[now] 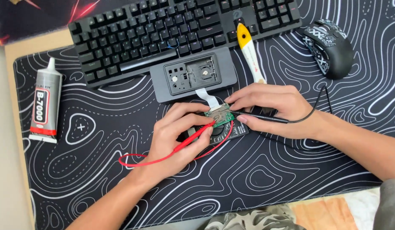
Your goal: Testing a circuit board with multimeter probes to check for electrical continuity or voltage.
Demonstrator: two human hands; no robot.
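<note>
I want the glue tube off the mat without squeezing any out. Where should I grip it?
Grip the glue tube across its labelled body from above. It lies flat with its nozzle toward the keyboard, both long sides bare on the mat, so avoid the crimped lower end.

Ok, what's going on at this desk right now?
A person holds a red probe in the left hand and a black probe in the right hand, both tips on a small green circuit board. A white ribbon cable joins the board to an opened grey device. A glue tube lies to the left.
</note>
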